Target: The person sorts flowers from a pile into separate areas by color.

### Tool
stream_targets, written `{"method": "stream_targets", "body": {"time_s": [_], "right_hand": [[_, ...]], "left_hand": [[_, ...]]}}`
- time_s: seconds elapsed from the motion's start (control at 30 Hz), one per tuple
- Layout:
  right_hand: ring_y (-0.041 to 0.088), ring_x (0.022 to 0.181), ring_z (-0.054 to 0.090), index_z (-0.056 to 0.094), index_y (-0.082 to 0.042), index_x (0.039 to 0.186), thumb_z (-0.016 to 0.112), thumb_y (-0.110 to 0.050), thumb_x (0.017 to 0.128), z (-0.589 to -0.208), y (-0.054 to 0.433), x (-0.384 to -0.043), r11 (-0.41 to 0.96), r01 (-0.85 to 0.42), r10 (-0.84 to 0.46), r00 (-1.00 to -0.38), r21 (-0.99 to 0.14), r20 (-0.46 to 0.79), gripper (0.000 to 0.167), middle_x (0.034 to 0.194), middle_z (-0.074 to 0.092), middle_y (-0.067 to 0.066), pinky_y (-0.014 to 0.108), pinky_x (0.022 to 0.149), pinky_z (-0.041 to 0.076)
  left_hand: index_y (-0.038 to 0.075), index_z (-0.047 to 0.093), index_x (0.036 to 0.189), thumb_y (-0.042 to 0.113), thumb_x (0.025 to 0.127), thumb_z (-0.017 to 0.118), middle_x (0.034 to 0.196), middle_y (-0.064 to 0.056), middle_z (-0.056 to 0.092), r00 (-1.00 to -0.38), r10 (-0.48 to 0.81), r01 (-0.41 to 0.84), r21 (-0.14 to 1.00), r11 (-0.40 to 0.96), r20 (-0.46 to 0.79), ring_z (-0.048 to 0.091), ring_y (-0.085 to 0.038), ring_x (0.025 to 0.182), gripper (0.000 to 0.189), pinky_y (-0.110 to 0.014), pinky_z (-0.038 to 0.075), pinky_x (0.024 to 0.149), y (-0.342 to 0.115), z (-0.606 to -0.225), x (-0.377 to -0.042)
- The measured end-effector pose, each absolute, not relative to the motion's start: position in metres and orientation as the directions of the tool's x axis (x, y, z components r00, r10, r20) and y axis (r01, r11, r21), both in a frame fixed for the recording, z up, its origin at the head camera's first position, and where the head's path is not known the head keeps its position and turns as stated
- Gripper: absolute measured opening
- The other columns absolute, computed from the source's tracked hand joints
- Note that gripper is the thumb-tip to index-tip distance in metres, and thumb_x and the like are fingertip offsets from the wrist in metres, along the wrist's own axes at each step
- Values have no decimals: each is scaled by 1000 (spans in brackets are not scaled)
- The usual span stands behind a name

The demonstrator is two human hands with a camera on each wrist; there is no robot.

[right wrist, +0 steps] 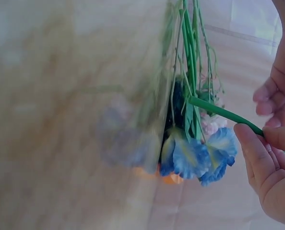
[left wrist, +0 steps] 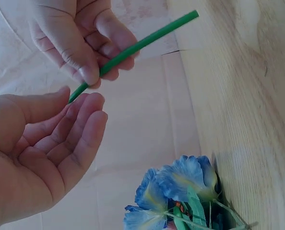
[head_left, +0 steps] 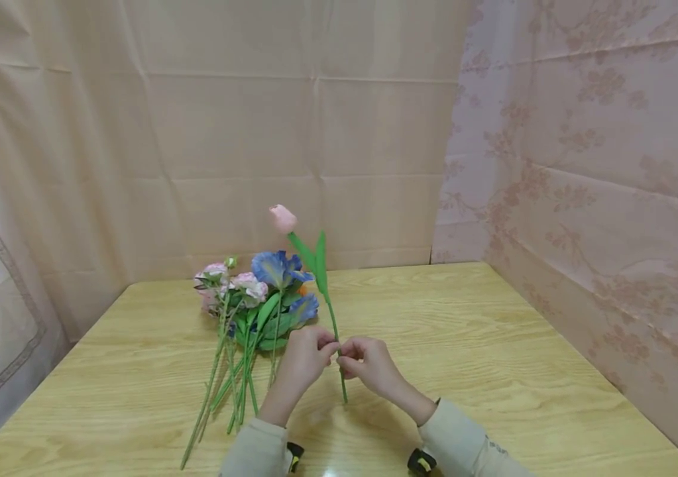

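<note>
A pink artificial tulip (head_left: 283, 218) with green leaves stands nearly upright above the table, its bloom tilted to the left. My right hand (head_left: 368, 363) pinches its green stem (left wrist: 147, 42) between thumb and forefinger, a little above the stem's lower end. Just across from it, my left hand (head_left: 307, 354) has its thumb and fingertips at the same stem, slightly higher up. In the left wrist view the left hand's thumb (left wrist: 51, 105) lies against the stem, while the other fingers curve loosely. The cut end of the stem points free in both wrist views.
Left of the hands lies a pile of artificial flowers: blue irises (head_left: 273, 268), pink-white blooms (head_left: 249, 286) and an orange one (head_left: 303, 290). Their long green stems (head_left: 213, 377) reach toward the near edge of the wooden table (head_left: 464, 344). Beige curtains (head_left: 291, 132) hang behind.
</note>
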State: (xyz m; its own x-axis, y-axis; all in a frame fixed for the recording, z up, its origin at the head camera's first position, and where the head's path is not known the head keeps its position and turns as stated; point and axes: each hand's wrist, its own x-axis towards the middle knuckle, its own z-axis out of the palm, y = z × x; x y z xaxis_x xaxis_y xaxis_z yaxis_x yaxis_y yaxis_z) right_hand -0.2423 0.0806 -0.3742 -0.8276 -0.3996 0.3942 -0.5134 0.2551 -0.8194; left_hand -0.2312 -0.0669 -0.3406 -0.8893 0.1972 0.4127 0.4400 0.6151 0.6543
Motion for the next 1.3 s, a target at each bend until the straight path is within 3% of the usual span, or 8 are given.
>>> {"method": "stream_targets", "body": {"time_s": [0.43, 0.6, 0.97, 1.07, 1.3], "right_hand": [[23, 55, 59, 57, 11, 80, 61, 10, 78, -371, 123, -274, 432, -410, -214, -912, -803, 350, 4, 67, 58, 12, 26, 52, 51], [22, 54, 59, 57, 11, 80, 60, 8, 79, -369, 151, -287, 530, -334, -136, -941, -780, 311, 4, 66, 57, 11, 27, 52, 51], [24, 56, 60, 56, 14, 81, 55, 10, 81, -365, 227, -301, 679, -177, -40, -978, -712, 204, 5, 70, 56, 16, 30, 53, 52], [24, 55, 61, 54, 12, 75, 54, 10, 81, -365, 242, -302, 726, -132, -22, -985, -674, 170, 6, 68, 55, 15, 30, 53, 52], [18, 42, 55, 39, -8, 49, 50, 10, 79, -369, 270, -309, 813, -46, 16, -995, -580, 102, 36, 45, 40, 0, 26, 47, 49]], "left_hand": [[3, 67, 75, 9, 81, 65, 64, -1, 62, -882, 226, 450, 593, 668, 414, 55, -7, 53, 8, -22, 45, 50, -74, -343, -230], [4, 68, 75, 9, 80, 66, 70, -2, 64, -882, 221, 439, 555, 707, 417, 58, -13, 62, 8, -26, 47, 56, -76, -343, -228], [4, 68, 75, 10, 80, 66, 69, -2, 63, -883, 238, 441, 544, 714, 404, 56, -11, 61, 8, -25, 45, 54, -78, -343, -229], [4, 68, 76, 11, 81, 65, 70, -2, 63, -893, 243, 428, 546, 721, 379, 56, -11, 61, 9, -26, 45, 54, -78, -343, -228], [3, 68, 75, 12, 82, 64, 65, 0, 60, -903, 251, 416, 559, 717, 349, 50, -7, 53, 12, -23, 42, 48, -80, -345, -228]]}}
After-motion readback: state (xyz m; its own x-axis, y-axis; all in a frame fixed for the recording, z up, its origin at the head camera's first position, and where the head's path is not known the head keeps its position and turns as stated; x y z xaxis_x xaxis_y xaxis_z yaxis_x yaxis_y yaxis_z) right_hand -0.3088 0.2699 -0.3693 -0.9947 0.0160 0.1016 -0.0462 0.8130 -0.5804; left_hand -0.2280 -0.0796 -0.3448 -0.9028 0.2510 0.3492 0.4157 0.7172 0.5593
